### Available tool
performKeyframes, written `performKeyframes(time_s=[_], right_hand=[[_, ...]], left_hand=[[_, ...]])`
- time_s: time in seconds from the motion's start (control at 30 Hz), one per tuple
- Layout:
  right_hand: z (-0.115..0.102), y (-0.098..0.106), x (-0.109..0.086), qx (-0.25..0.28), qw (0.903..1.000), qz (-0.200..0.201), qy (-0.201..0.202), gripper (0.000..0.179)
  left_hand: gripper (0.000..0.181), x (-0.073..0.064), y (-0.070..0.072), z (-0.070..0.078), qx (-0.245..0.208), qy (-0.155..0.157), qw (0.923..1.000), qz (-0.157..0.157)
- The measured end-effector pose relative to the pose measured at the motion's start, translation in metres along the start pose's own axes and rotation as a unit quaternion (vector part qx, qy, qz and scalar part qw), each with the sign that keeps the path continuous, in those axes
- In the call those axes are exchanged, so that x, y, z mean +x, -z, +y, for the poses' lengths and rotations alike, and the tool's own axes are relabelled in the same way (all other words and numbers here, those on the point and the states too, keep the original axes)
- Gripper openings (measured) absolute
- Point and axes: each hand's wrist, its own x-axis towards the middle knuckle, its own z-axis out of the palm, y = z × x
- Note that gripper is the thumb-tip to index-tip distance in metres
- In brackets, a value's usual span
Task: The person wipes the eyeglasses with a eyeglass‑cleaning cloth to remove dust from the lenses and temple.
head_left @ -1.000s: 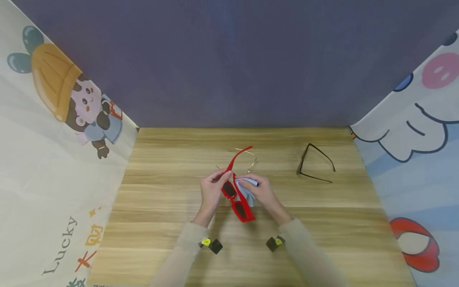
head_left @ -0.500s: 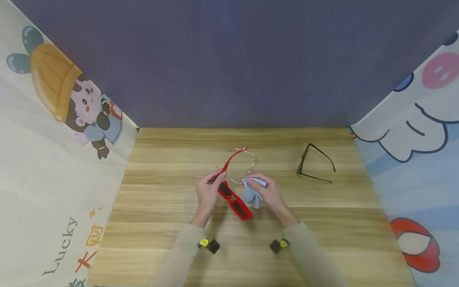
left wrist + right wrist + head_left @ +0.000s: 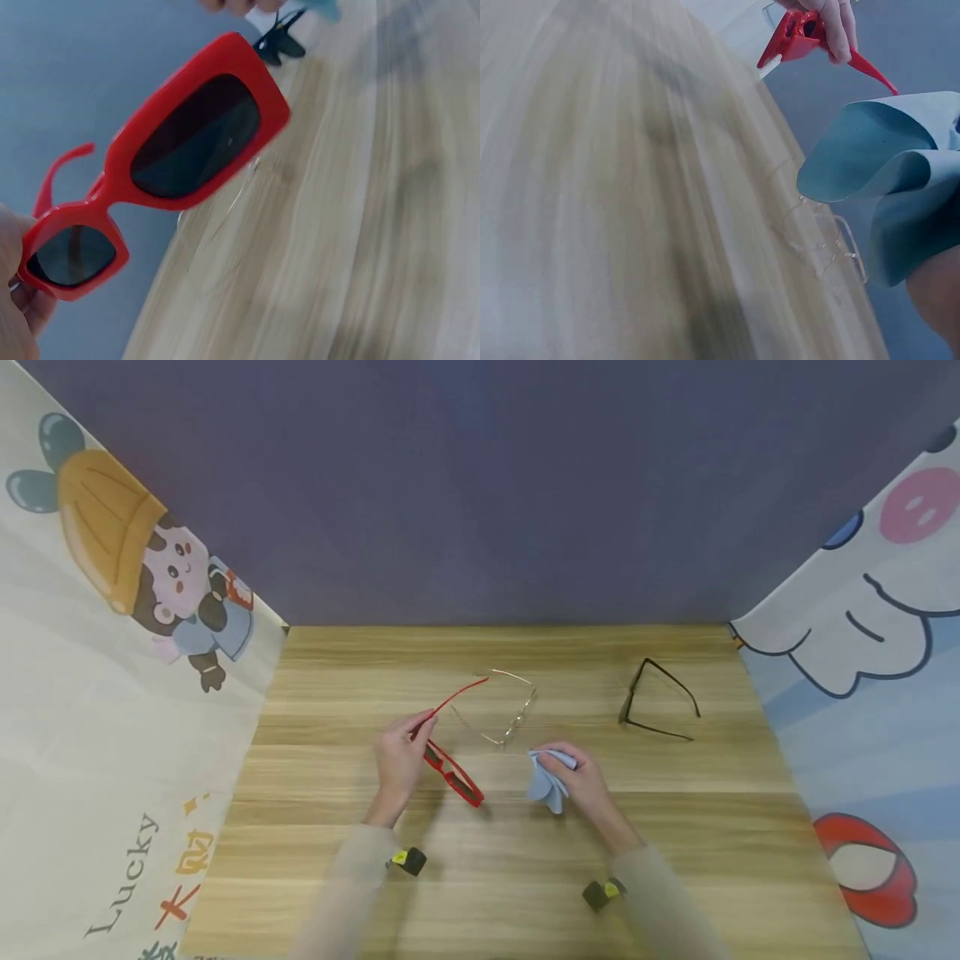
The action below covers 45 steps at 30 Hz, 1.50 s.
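Note:
My left hand (image 3: 399, 758) pinches red-framed sunglasses (image 3: 112, 180) at one end, near a hinge. Their dark lenses face the left wrist camera, and one temple arm points up and away in the head view. In my right hand (image 3: 579, 781) is a folded light blue cleaning cloth (image 3: 547, 783), gripped between thumb and fingers with its loose end hanging down. The right wrist view shows the cloth (image 3: 885, 157) in curved folds, apart from the sunglasses (image 3: 799, 34). Thin metal-framed glasses (image 3: 517, 720) lie on the table beyond and between both hands.
Black-framed glasses (image 3: 630, 702) rest with arms unfolded at the table's right. A wood-grain table (image 3: 337, 660) lies below, with a dark blue-grey panel (image 3: 480, 493) behind it. Printed cartoon cloths hang on the left (image 3: 75, 693) and right (image 3: 870, 743).
My hands have drawn apart. The left hand has carried the red sunglasses leftward, and the right hand has moved the cloth away from them, to the right and slightly nearer.

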Motion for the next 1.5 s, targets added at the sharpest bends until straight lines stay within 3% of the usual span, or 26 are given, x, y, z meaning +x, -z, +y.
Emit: performKeyframes(time_s=[0.07, 0.2, 0.33, 0.43, 0.67, 0.87, 1.03, 1.33, 1.5], right_hand=[[0.003, 0.002, -0.002, -0.001, 1.0, -0.001, -0.007, 0.021], [0.008, 0.005, -0.006, -0.011, 0.9997, -0.007, -0.021, 0.023], [0.012, 0.007, -0.007, -0.021, 0.9992, -0.006, -0.034, 0.023], [0.016, 0.008, -0.008, -0.02, 0.9991, -0.004, -0.038, 0.021], [0.024, 0.008, -0.009, -0.012, 0.9991, -0.007, -0.04, 0.021], [0.026, 0.008, -0.01, -0.007, 0.9986, -0.002, -0.052, 0.023], [0.028, 0.006, -0.009, -0.001, 0.9982, 0.002, -0.059, 0.023], [0.028, 0.004, -0.008, 0.012, 0.9973, 0.003, -0.072, 0.026], [0.027, 0.003, -0.009, 0.007, 0.997, 0.009, -0.077, 0.025]], left_hand=[[0.011, 0.005, 0.005, -0.007, 0.034, 0.003, 0.9994, -0.004], [0.011, 0.014, 0.017, -0.022, 0.071, 0.04, 0.9963, -0.027], [0.011, 0.024, 0.029, -0.037, 0.093, 0.079, 0.9909, -0.057], [0.013, 0.03, 0.033, -0.053, 0.099, 0.114, 0.9867, -0.06], [0.014, 0.033, 0.035, -0.085, 0.045, 0.215, 0.9756, -0.001], [0.015, 0.039, 0.032, -0.099, 0.059, 0.261, 0.9618, 0.057], [0.017, 0.043, 0.029, -0.105, 0.074, 0.286, 0.9527, 0.072], [0.019, 0.042, 0.024, -0.118, 0.038, 0.348, 0.9331, 0.081], [0.019, 0.04, 0.022, -0.125, 0.039, 0.363, 0.9268, 0.086]])
